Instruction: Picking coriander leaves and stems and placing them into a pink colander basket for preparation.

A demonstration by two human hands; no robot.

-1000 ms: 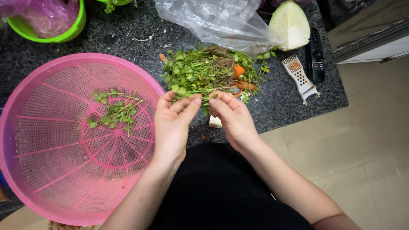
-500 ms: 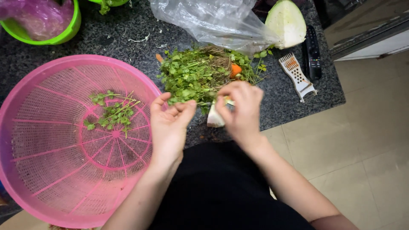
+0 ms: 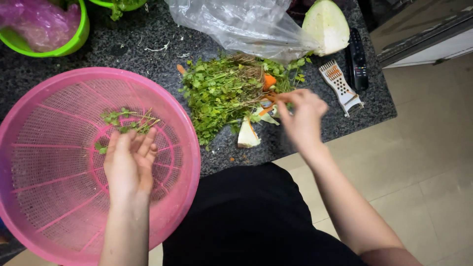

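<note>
My left hand (image 3: 129, 165) has moved from the herb pile into the pink colander (image 3: 44, 98) at lower left, fingers loosely spread, holding nothing I can see, beside the few picked sprigs (image 3: 129, 120). My right hand (image 3: 301, 116), blurred, has reached back to the leafy herb bunch (image 3: 219, 91) at center, fingertips pinched; contents unclear. Upper left, 1 green bowl (image 3: 74, 42) holds a pink bag (image 3: 39, 19).

The left hand (image 3: 129, 165) sits left of centre in the frame, palm down, fingers loosely spread and pointing up the frame, its bare forearm running down to the lower edge. The right hand (image 3: 301, 118), right of centre, is blurred, fingertips pinched together, its forearm slanting to the lower right.
</note>
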